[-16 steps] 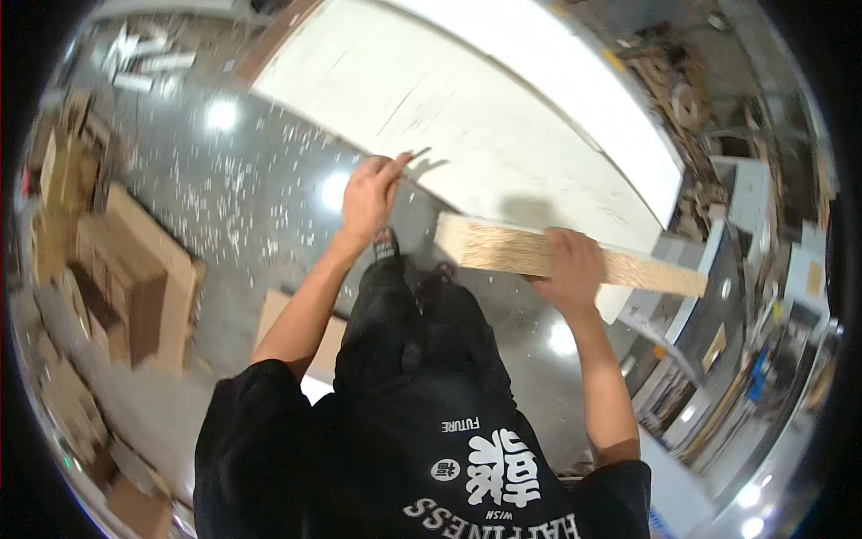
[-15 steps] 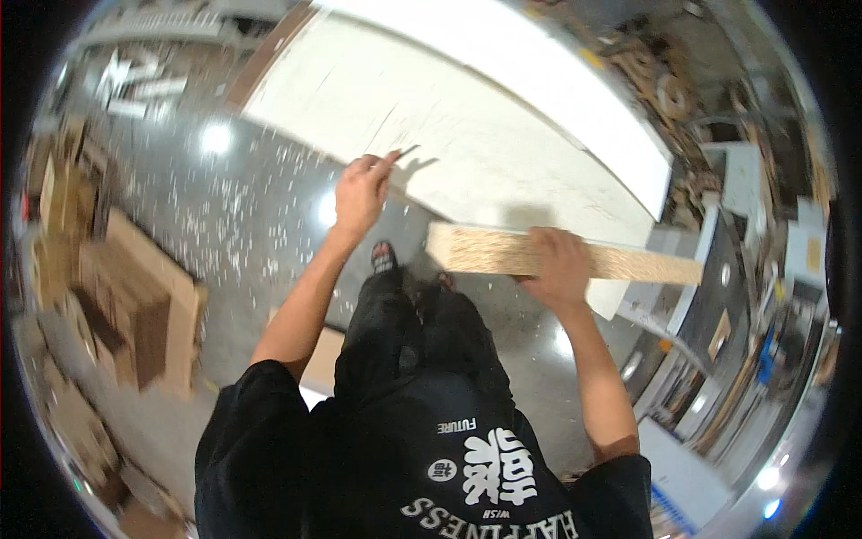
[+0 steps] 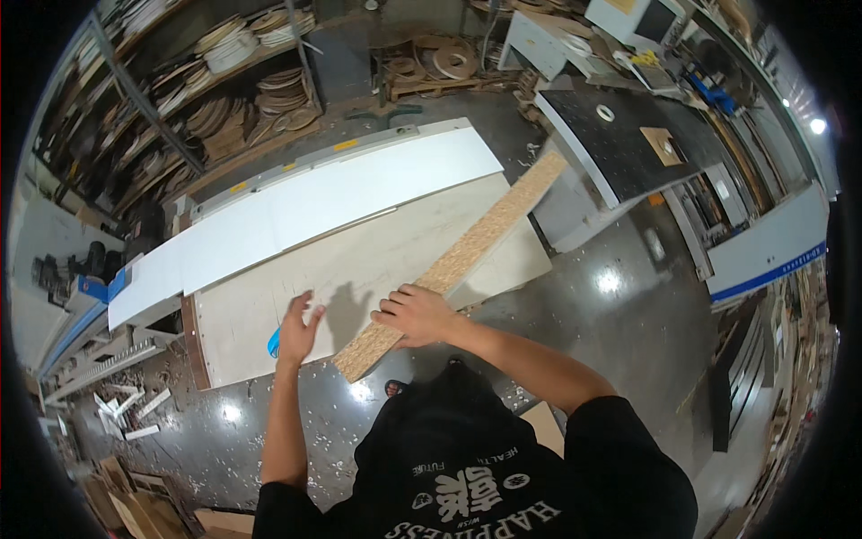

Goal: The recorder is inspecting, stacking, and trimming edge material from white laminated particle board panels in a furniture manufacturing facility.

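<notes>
My right hand (image 3: 416,315) is closed over a long chipboard strip (image 3: 485,235), near its front left end. The strip slants from near my feet up to the right across a large pale board (image 3: 251,314), tilted so its rough speckled face shows. A thin white side runs along its lower right. My left hand (image 3: 301,328) hovers over the board's near edge, thumb and forefinger apart. Against its outer side shows a small blue tool (image 3: 273,341), seemingly held by the other fingers, which are hidden; its exact kind I cannot make out.
A long white panel (image 3: 332,205) lies along the board's far side. To the right stands a black-topped machine table (image 3: 620,135). Shelves (image 3: 202,81) with coiled edging strips fill the far left. White scraps (image 3: 130,413) litter the floor at left.
My view has swung round. The chipboard strip now slants away from me instead of lying crosswise, and my right hand is nearer its end. My left hand's forefinger and thumb have spread.
</notes>
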A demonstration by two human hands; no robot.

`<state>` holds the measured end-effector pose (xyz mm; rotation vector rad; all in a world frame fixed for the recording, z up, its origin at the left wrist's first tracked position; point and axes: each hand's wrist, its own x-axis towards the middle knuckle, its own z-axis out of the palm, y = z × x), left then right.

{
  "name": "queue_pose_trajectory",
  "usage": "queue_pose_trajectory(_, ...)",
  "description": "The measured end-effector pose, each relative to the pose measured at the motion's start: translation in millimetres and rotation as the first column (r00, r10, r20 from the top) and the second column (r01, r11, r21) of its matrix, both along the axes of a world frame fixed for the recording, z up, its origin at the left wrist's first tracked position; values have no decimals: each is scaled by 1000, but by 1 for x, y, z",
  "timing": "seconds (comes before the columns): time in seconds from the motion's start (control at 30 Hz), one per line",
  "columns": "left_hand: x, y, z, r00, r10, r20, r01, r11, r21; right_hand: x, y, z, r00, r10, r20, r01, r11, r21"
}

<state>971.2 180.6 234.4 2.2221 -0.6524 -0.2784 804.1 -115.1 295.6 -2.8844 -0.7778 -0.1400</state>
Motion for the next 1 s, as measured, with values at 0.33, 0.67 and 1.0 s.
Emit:
queue_pose_trajectory(0.33,-102,-27,77,956,-293,24,282,935,214,2,3,3,999,11,36,-14,998,66)
queue_pose_trajectory(0.67,-78,-45,84,909,-411,-69,411,853,322,6,0,7,991,-85,-101,90,995,48)
queue_pose_trajectory(1.0,-68,-46,64,868,-472,-156,496,807,321,-81,67,-60,214,-859,-465,656,-227,720)
